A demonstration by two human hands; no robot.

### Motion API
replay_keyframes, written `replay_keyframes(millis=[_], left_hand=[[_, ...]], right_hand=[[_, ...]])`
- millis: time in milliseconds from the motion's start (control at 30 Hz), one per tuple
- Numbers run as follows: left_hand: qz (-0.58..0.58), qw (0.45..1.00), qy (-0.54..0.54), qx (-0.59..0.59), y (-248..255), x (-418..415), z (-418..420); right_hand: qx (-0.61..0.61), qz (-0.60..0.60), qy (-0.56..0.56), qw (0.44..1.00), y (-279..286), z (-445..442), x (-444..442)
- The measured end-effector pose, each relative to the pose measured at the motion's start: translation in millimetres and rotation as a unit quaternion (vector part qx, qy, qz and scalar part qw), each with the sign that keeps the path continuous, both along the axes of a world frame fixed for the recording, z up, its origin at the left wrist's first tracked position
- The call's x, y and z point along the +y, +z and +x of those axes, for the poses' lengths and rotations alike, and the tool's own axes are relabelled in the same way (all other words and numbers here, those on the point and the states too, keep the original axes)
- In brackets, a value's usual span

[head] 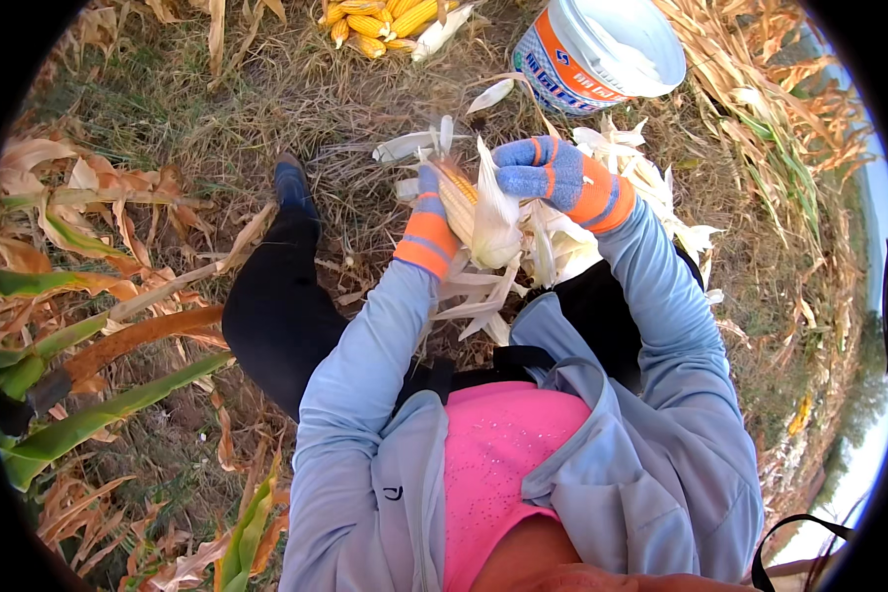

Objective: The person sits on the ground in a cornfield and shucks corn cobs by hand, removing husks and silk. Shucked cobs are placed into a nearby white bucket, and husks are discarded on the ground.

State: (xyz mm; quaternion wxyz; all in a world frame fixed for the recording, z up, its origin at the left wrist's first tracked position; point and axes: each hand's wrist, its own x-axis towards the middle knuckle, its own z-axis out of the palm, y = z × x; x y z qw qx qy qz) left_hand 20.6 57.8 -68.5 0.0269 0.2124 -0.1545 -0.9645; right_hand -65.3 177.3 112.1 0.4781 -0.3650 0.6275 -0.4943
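Observation:
An ear of corn [459,198] is partly bared, its yellow kernels showing between pale dry husk leaves and brown silk. My left hand [428,222], in a grey and orange knit glove, grips the ear along its left side. On the other side my right hand [559,177], gloved the same way, pinches a husk leaf [497,214] that stands away from the kernels. Its fingertips are partly hidden behind the leaf. Stripped husks [562,244] lie beneath and to the right of the ear, between my legs.
Several husked yellow cobs [374,22] are piled on the ground ahead. A white plastic bucket [599,55] with an orange and blue printed band leans at upper right. Dry corn stalks [103,325] reach in from the left, and more stalks [769,111] lie at right.

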Motion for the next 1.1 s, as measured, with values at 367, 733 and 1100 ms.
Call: replay_keyframes(millis=[367,733,1100], left_hand=[[0.053,0.992,0.088,-0.068,9,-11,7],[-0.084,0.987,0.112,-0.074,2,-13,4],[-0.114,0.975,0.115,-0.153,-7,-50,6]], right_hand=[[-0.042,-0.063,-0.157,0.985,-20,-34,4],[-0.025,-0.138,0.012,0.99,-4,29,-6],[0.098,-0.095,0.088,0.987,-5,114,13]])
